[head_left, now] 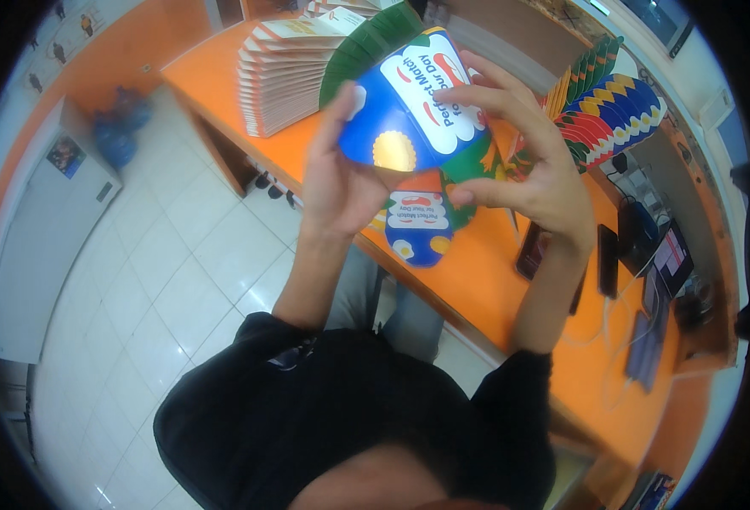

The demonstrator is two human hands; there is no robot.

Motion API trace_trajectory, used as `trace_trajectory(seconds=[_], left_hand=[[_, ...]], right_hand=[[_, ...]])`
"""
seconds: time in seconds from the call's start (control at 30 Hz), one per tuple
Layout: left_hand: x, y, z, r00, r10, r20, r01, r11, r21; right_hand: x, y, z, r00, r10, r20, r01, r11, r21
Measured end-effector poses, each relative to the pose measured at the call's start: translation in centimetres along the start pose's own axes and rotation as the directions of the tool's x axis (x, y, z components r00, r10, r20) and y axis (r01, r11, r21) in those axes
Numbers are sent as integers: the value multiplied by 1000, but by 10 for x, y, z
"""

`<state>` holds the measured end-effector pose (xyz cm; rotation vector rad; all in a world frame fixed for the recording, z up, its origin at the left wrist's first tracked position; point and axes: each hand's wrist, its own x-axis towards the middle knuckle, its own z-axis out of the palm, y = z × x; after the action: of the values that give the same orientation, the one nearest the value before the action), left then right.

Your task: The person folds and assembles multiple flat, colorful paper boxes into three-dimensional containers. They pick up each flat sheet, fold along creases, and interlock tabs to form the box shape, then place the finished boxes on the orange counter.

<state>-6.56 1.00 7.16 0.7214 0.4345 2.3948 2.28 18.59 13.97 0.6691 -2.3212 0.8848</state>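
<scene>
A blue printed paper carton [375, 123], with a white lettered panel and a yellow cracker picture, is tilted up over the counter. My left hand [336, 178] grips its left side, the thumb along the edge and the other fingers mostly hidden. At its right side my right hand [532, 153] is spread open, with fingertips over the printed panel and the thumb held apart below. Under the hands, a matching blue printed paper piece [421, 229] lies near the counter's front edge. Beside it is a green printed section [477, 166], partly covered by my right hand.
The orange counter [477, 272] carries a fanned stack of pale folded cartons [281, 76] and green ones [366, 51] at the back left. Another colourful fanned stack [613, 119] stands right. Phones [607, 259], cables and a dark screen device [672, 255] lie at the right end.
</scene>
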Motion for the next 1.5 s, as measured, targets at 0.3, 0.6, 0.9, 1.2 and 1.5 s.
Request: trace_trajectory(seconds=[0.3, 0.6, 0.9, 1.2, 1.5], left_hand=[[-1, -28, 7, 884, 363, 295, -461, 575, 675], [-6, 0, 7, 988, 144, 48, -152, 957, 247], [-21, 16, 6, 925, 170, 341, -361, 673, 645], [-19, 23, 10, 842, 343, 417, -484, 138, 864], [-15, 18, 12, 856, 444, 267, -368, 160, 916]], right_hand=[[7, 4, 22, 943, 333, -8, -302, 864, 402], [8, 6, 14, 969, -156, -189, 67, 910, -409], [12, 14, 15, 955, -247, -166, 196, 941, -277], [6, -9, 17, 997, -71, 17, 73, 985, -158], [0, -11, 18, 989, 118, -93, -131, 978, -159]])
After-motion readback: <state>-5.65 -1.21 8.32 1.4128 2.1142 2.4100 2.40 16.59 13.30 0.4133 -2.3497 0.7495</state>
